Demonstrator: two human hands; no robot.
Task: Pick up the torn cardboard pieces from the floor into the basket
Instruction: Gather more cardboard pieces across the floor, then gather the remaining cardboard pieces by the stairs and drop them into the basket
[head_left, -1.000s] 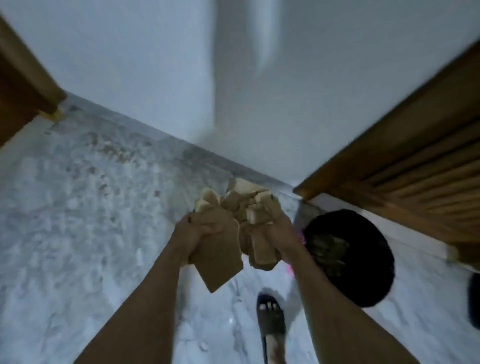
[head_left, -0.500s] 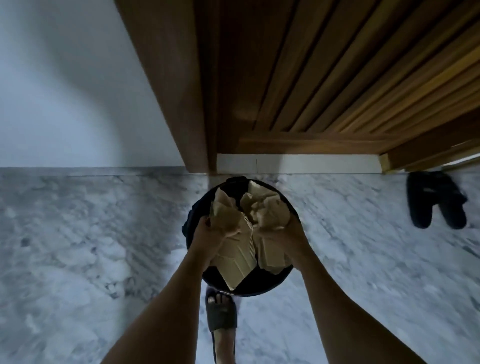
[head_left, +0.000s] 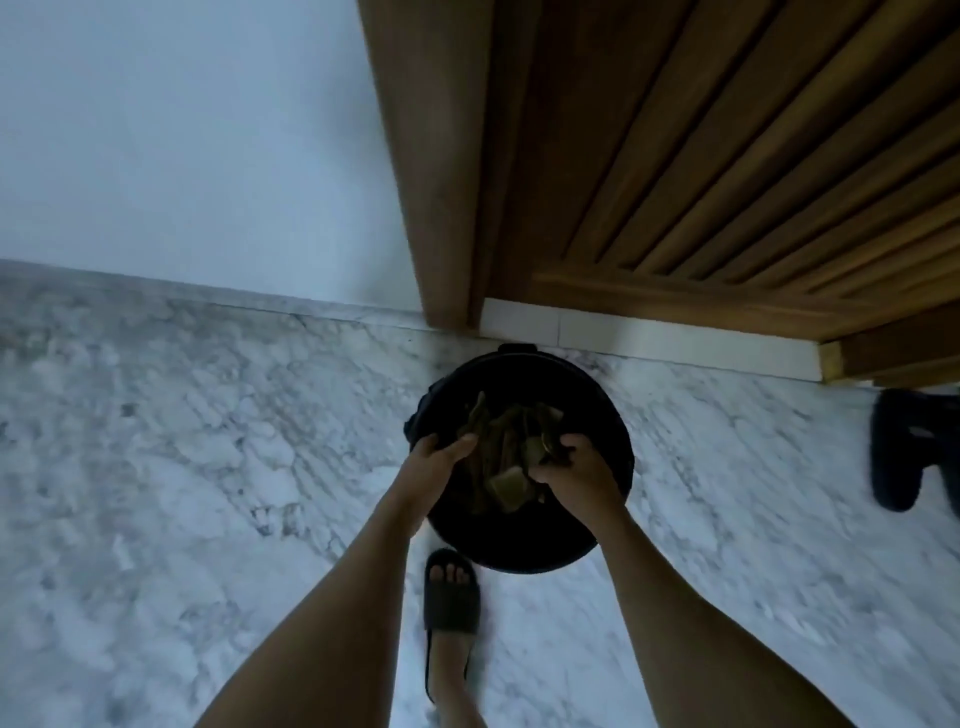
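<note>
- Since half a second earlier, both hands had dropped from above the rim down into the mouth of the basket (head_left: 613, 415), and the cardboard pieces (head_left: 506, 457) had gone down with them into its dark interior.
- Left hand (head_left: 436, 465) sat at the basket's left rim, its fingers curled inward against the left side of the cardboard bundle; in the dim light I could not tell whether they gripped it or only touched it.
- Right hand (head_left: 574, 470) sat opposite, fingers bent down over the right side of the bundle, apparently holding some pieces.
- Cardboard pieces lay between the two hands, inside the basket, several standing on edge.
- Basket stood on the marble floor (head_left: 208, 467), close to the white threshold strip (head_left: 649, 338) under the slatted wooden door (head_left: 727, 156).
- One foot in a dark sandal (head_left: 451, 592) stood just before the basket.
- Dark slippers (head_left: 904, 447) lay well apart at the right, near the door's corner.
</note>
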